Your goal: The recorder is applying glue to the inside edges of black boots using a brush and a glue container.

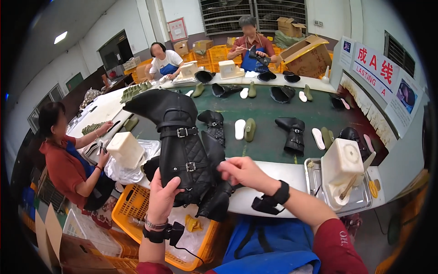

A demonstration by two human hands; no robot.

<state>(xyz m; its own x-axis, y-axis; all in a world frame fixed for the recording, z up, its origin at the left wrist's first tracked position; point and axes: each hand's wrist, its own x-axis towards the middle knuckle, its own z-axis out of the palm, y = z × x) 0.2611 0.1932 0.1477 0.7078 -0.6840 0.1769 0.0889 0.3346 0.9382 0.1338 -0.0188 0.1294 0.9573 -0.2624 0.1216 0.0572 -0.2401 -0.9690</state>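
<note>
My left hand (163, 197) is closed around the shaft of a black boot (179, 123), held up above the near edge of the work table. The boot is upside down, its toe pointing up and left, with buckled straps and quilted panels. My right hand (246, 174) is just right of the boot with its fingers curled together; what they hold, if anything, is hidden. Behind and below the held boot are more black boots (214, 203), partly covered by it. Another buckled boot (213, 123) lies on the green conveyor belt just beyond.
The green belt (260, 107) carries boots, white insoles (239, 129) and olive shoe lasts (249, 130). A white container with a brush (349, 186) stands in a metal tray at right. An orange crate (125, 206) sits below left. Co-workers work at left (68, 160) and across the belt.
</note>
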